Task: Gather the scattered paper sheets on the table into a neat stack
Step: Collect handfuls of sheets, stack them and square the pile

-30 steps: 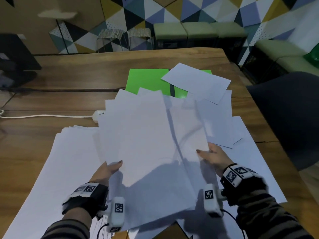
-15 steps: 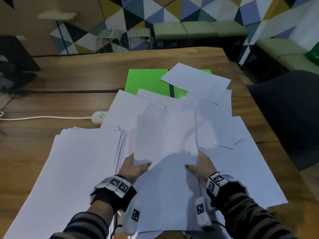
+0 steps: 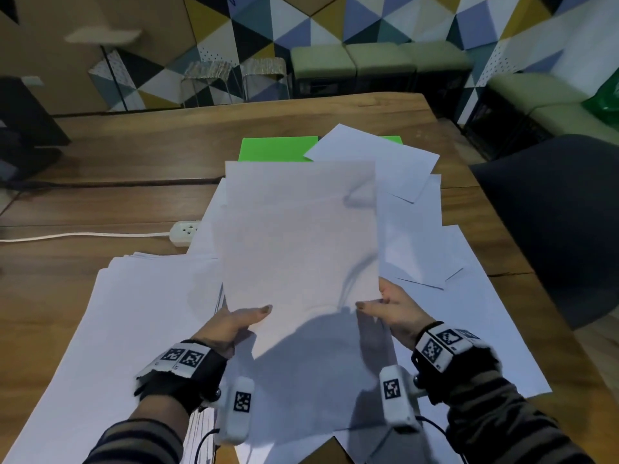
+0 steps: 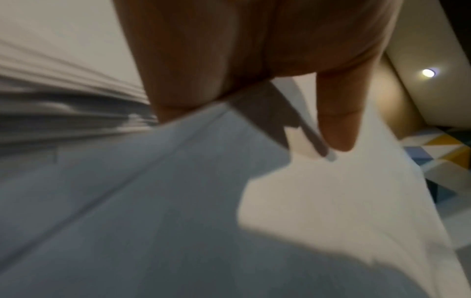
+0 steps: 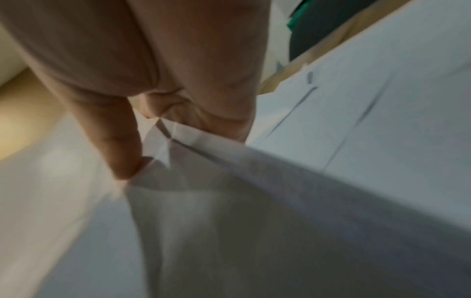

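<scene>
White paper fills my view: I hold a bundle of sheets [image 3: 299,236] raised and tilted over the wooden table [image 3: 100,195], my left hand [image 3: 234,324] and right hand [image 3: 393,311] each pinching a near corner, thumbs on top, probably to square the edges before laying it on the stack [image 3: 134,329] at my left. The head view shows loose sheets [image 3: 415,242] and a green folder [image 3: 274,149] beyond; the wrist views alone show fingers curled beneath the paper.
</scene>
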A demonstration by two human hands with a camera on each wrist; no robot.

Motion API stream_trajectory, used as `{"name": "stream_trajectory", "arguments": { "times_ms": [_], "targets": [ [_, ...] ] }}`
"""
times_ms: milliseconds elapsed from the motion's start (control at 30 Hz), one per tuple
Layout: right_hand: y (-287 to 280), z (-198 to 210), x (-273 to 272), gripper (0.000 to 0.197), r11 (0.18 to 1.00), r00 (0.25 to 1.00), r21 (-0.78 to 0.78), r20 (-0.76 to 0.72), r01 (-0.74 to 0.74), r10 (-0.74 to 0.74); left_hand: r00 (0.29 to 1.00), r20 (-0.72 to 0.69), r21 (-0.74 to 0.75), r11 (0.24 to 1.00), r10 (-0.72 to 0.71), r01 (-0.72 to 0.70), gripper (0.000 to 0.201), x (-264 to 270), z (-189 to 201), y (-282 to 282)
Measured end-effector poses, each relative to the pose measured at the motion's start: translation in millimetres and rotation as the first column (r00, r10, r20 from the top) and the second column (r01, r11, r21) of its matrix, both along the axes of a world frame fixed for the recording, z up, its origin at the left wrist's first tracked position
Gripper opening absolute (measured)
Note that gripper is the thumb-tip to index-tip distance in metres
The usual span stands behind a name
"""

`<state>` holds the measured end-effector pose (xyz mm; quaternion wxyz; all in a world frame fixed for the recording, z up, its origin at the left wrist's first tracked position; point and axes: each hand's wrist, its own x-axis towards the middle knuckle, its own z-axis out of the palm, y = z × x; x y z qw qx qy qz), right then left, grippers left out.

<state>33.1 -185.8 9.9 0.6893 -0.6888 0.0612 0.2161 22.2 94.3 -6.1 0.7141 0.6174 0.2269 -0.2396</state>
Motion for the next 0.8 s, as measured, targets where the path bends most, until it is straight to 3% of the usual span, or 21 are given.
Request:
{"name": "stream_trajectory", "arguments": {
  "times_ms": [67, 133, 200, 267, 333, 433, 533, 633, 700, 800],
  "targets": [
    [10, -2, 6, 0.021, 0.991, 0.999, -0.128, -0.005, -0.043, 0.043, 0.999, 0.039, 0.092, 0.995, -0.027, 0.023, 0.067, 1, 5, 4],
    [19, -5, 15, 0.023, 0.982, 0.999, -0.186, -0.05, -0.021, 0.012, 0.991, 0.124, 0.191, 0.981, -0.049, 0.025, 0.049, 1, 12, 10],
    [25, -12, 28, 0.028, 0.971, 0.981, -0.201, -0.113, 0.133, -0.157, 0.982, 0.179, 0.233, 0.968, 0.054, -0.096, 0.02, 3, 17, 22],
    [29, -21, 42, 0.032, 0.933, 0.937, -0.234, -0.154, 0.274, -0.314, 0.956, 0.198, 0.259, 0.929, 0.217, -0.264, 0.004, 3, 19, 42],
    [35, -27, 54, 0.03, 0.907, 0.928, -0.309, -0.148, 0.286, -0.343, 0.932, 0.196, 0.323, 0.877, 0.306, -0.356, 0.008, 0, 14, 62],
    [51, -26, 69, 0.018, 0.866, 0.95, -0.437, -0.075, 0.243, -0.304, 0.929, 0.168, 0.4, 0.838, 0.33, -0.37, 0.015, -15, 5, 80],
    [70, -23, 83, 0.053, 0.737, 0.977, -0.664, -0.047, 0.126, -0.209, 0.945, 0.137, 0.44, 0.836, 0.298, -0.327, 0.017, -30, -3, 86],
    [85, -18, 89, 0.067, 0.604, 0.994, -0.797, -0.04, 0.031, -0.103, 0.947, 0.109, 0.417, 0.851, 0.303, -0.321, 0.014, -37, -15, 92],
    [91, -16, 94, 0.074, 0.622, 0.992, -0.783, -0.074, 0.008, -0.105, 0.945, 0.097, 0.396, 0.858, 0.313, -0.325, 0.014, -37, -23, 97],
    [97, -17, 101, 0.082, 0.732, 0.984, -0.681, -0.135, -0.009, -0.114, 0.945, 0.076, 0.376, 0.868, 0.319, -0.324, 0.019, -34, -31, 103]
  ]
}}
